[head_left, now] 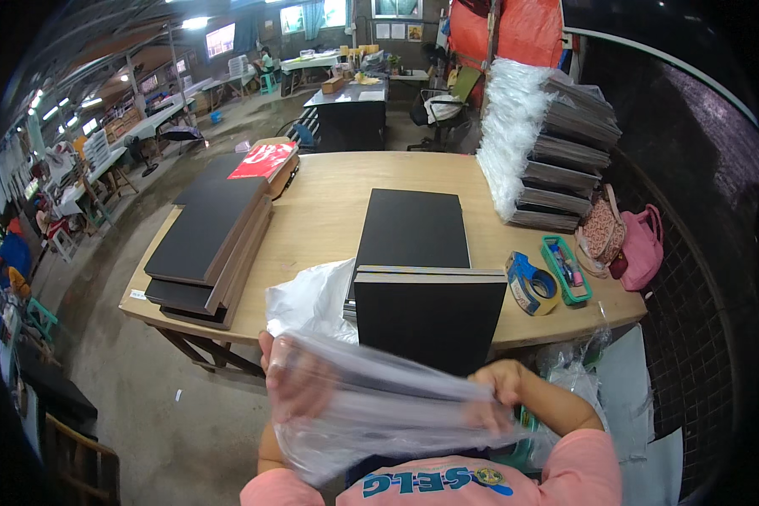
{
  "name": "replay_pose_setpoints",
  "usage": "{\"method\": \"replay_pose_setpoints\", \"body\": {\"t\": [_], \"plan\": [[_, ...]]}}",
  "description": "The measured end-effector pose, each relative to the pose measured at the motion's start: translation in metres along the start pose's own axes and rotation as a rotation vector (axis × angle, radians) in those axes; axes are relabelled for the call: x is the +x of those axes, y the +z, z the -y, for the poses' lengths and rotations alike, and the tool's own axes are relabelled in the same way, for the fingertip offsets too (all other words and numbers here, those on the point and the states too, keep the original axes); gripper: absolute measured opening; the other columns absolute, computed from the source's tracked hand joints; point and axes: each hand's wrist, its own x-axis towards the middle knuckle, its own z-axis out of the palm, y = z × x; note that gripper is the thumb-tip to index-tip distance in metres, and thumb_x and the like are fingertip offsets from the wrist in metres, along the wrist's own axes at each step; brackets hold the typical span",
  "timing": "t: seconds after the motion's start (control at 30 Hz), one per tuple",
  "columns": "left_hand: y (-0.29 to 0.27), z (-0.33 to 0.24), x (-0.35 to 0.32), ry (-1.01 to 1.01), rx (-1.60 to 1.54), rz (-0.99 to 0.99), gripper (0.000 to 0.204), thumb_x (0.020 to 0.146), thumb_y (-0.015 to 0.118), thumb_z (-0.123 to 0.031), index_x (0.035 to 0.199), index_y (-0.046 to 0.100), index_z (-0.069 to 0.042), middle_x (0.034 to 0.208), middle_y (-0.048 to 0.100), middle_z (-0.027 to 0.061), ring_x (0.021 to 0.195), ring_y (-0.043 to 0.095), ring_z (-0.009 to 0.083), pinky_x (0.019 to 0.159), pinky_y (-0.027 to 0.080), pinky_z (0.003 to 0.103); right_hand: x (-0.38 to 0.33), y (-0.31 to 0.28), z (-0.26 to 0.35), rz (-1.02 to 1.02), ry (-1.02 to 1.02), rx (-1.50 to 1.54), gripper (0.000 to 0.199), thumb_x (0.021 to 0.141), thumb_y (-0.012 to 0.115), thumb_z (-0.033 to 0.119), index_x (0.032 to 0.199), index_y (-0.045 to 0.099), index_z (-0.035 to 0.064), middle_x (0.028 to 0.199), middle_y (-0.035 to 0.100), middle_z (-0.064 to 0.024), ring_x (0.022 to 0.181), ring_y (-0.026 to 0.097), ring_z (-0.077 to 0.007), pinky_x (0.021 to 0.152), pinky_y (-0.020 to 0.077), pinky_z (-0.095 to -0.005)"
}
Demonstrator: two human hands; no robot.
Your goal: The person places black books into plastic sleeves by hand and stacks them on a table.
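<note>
A clear plastic bag (379, 396) stretches between my hands in front of my chest, blurred by motion. My left hand (299, 379) holds its left end, partly seen through the film, with its fingers smeared. At the opposite end my right hand (502, 384) is closed on the plastic. Just beyond the bag, a black board-like panel (430, 320) stands upright, its lower part hidden by the plastic. Behind it lies a stack of black panels (409, 228). White plastic sheeting (312, 299) rests on the table left of that stack.
The wooden table (329, 181) also carries stacked black panels (211, 223) at left and a tall plastic-wrapped pile (557, 152) at far right. A tape dispenser (531, 285), a green tray (567, 270) and a pink bag (643, 249) sit on the right.
</note>
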Motion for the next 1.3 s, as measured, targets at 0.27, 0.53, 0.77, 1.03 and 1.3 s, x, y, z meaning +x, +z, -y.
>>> {"method": "replay_pose_setpoints", "body": {"t": [0.27, 0.53, 0.77, 1.03, 1.3], "plan": [[-0.068, 0.007, -0.019, -0.353, 1.894, -0.739, 0.043, 0.071, 0.066, -0.007, 0.113, 0.057, -0.005, 0.087, 0.052, 0.0097, 0.06, 0.053, 0.0223, 0.054, 0.042, 0.029, -0.065, 0.043, -0.016, -1.723, -0.35, -0.658, 0.006, 0.07, 0.058, 0.0, 0.069, 0.064, -0.0002, 0.067, 0.058, -0.0091, 0.061, 0.055, -0.0143, 0.053, 0.0395, -0.0258], [-0.03, 0.007, 0.006, -0.243, 2.651, -0.476, 0.059, 0.069, 0.072, -0.012, 0.124, 0.057, -0.029, 0.092, 0.047, 0.0052, 0.058, 0.051, 0.0213, 0.057, 0.044, 0.031, -0.008, 0.023, 0.027, -1.745, -0.137, -2.09, 0.044, 0.065, 0.056, -0.003, 0.105, 0.068, 0.0091, 0.096, 0.053, -0.0129, 0.073, 0.057, -0.0264, 0.064, 0.0444, -0.0306], [-0.026, -0.027, -0.022, -0.691, 1.003, -0.687, 0.022, 0.081, 0.062, -0.016, 0.075, 0.068, 0.004, 0.093, 0.061, 0.0068, 0.075, 0.055, 0.0138, 0.063, 0.042, 0.027, -0.015, 0.074, 0.035, -1.629, 0.1, -0.839, 0.02, 0.075, 0.057, 0.0, 0.093, 0.067, -0.0008, 0.073, 0.063, -0.0047, 0.063, 0.057, -0.015, 0.057, 0.0441, -0.0269], [-0.07, 0.007, -0.132, -0.825, -0.047, -1.057, 0.018, 0.088, 0.062, -0.014, 0.104, 0.057, -0.008, 0.068, 0.049, -0.0046, 0.048, 0.035, 0.0, 0.045, 0.03, 0.017, -0.056, 0.079, -0.062, -1.38, -0.323, 0.26, 0.027, 0.08, 0.062, 0.016, 0.091, 0.065, -0.0079, 0.101, 0.06, -0.015, 0.089, 0.057, -0.0204, 0.087, 0.0452, -0.0337], [-0.164, 0.076, -0.296, -0.897, -0.011, -1.247, 0.016, 0.084, 0.068, -0.018, 0.092, 0.063, -0.005, 0.08, 0.064, 0.0002, 0.073, 0.063, 0.0068, 0.061, 0.053, 0.018, -0.123, 0.029, -0.187, -1.72, 0.345, 0.028, 0.018, 0.067, 0.073, 0.013, 0.075, 0.068, -0.0026, 0.084, 0.063, -0.0068, 0.08, 0.055, -0.0172, 0.07, 0.0421, -0.0278]]}}
